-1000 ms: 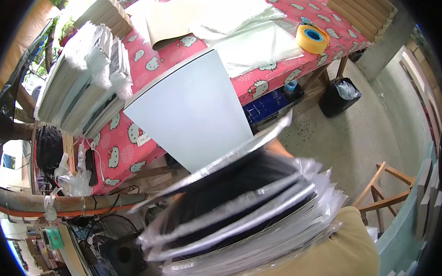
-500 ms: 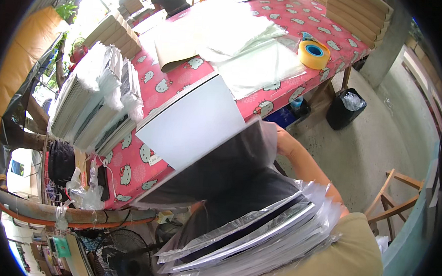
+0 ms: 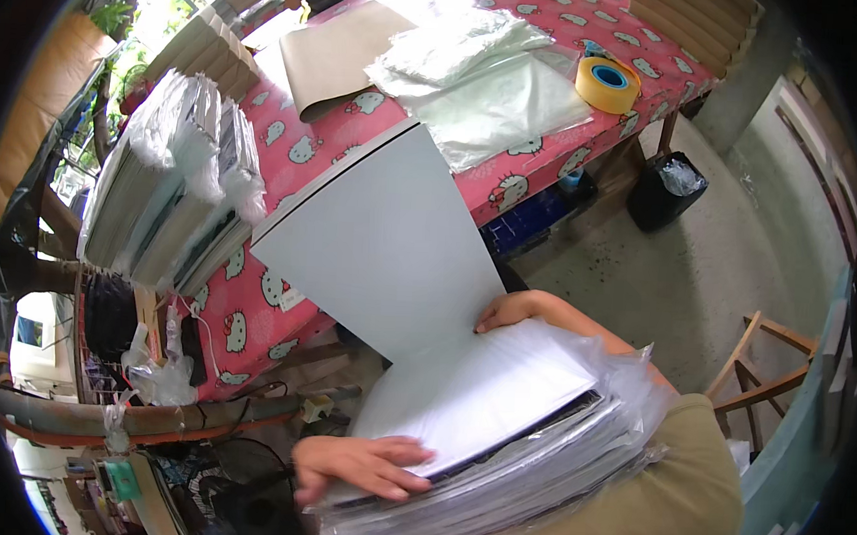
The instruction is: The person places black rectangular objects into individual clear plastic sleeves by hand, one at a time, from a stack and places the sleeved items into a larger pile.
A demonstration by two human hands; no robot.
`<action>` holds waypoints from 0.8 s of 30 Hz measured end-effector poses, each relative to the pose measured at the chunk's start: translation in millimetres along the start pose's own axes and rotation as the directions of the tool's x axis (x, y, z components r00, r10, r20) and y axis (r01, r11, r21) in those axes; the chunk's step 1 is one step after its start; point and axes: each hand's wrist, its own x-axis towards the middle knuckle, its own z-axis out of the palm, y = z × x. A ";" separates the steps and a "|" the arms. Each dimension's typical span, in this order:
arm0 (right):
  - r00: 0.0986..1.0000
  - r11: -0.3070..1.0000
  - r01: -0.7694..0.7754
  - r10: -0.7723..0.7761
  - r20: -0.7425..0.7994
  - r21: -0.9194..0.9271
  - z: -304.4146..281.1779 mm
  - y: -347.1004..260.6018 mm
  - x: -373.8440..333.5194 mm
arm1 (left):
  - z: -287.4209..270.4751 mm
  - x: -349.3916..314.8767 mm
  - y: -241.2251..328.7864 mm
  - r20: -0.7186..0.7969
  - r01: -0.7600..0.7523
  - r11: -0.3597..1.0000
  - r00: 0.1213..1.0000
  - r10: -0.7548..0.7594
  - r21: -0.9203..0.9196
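Observation:
On my lap rests a stack of flat packs in clear plastic sleeves (image 3: 573, 465), with a glossy white sheet (image 3: 490, 390) on top and a dark layer showing under its near edge. My left hand (image 3: 367, 466) lies over the near left edge of that top pack, fingers spread. At the far right side, my right hand (image 3: 513, 309) has its fingers curled on the edge of a large pale board (image 3: 382, 237); its fingertips are partly hidden. The board slopes from the table down to the lap stack, and a thick, dark-lined edge shows along its far left side.
The table wears a pink patterned cloth (image 3: 305, 149). On it are clear plastic bags (image 3: 498, 103), yellow tape (image 3: 607, 84), brown paper (image 3: 333, 53) and a tall stack of wrapped packs (image 3: 164, 189). A black bin (image 3: 666, 197) and a wooden stand (image 3: 754, 368) stand right.
The dark, plastic-covered sheet that was raised is down, and a white face now tops the lap stack. My left hand has come into view; my right hand has moved lower and left.

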 end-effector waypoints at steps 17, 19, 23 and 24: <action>0.013 0.966 0.222 -0.140 -0.990 -0.133 -198.5 -48.0 18.0 | -12.4 12.0 -40.7 -0.326 0.620 0.785 0.742 -0.586 -0.001; -0.104 0.924 0.380 0.000 -0.995 -0.040 -205.4 -45.2 15.4 | -14.9 12.4 -40.1 -0.329 0.613 0.790 0.742 -0.584 -0.019; -0.006 0.829 0.558 -0.024 -1.000 -0.024 -203.5 -40.5 15.9 | -16.1 11.1 -43.7 -0.349 0.589 0.806 0.744 -0.570 -0.060; -0.029 0.822 0.568 -0.016 -0.999 -0.029 -203.7 -39.0 15.5 | -16.5 10.0 -44.9 -0.352 0.589 0.805 0.742 -0.571 -0.066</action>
